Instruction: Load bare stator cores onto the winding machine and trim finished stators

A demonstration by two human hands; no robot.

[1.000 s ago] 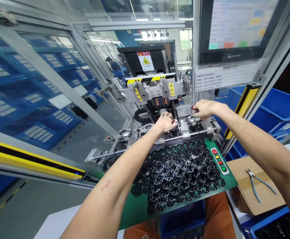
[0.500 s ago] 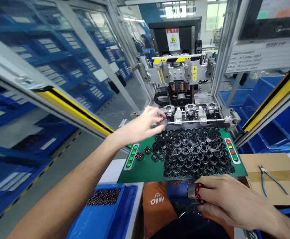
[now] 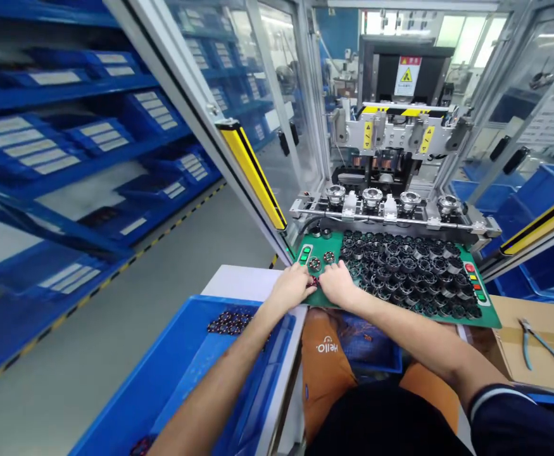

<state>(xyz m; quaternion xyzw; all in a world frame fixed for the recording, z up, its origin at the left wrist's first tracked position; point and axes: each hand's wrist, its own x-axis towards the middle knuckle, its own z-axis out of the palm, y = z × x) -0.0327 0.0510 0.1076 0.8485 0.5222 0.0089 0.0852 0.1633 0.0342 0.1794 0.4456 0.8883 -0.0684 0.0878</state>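
Observation:
Both hands meet at the left front of the green worktop (image 3: 300,301). My left hand (image 3: 292,288) has its fingers closed at the edge of a small red motor stator (image 3: 313,282). My right hand (image 3: 337,285) is closed against the stator's other side, its fingertips partly hidden. Just beyond them lie two loose wound stators, a nearer one (image 3: 314,265) and a farther one (image 3: 328,256). Right of my hands, black and silver motor rings (image 3: 393,263) stand in packed rows.
Behind the rings stands a press fixture (image 3: 390,215) with several round metal seats. A blue bin (image 3: 172,367) at left holds more stators (image 3: 229,322). Yellow light-curtain posts (image 3: 252,174) flank the opening. Pliers (image 3: 540,345) lie on cardboard at right.
My left hand has come back from the fixture to the worktop's left front. My right hand has moved left from near my lap to meet it. The view has turned left.

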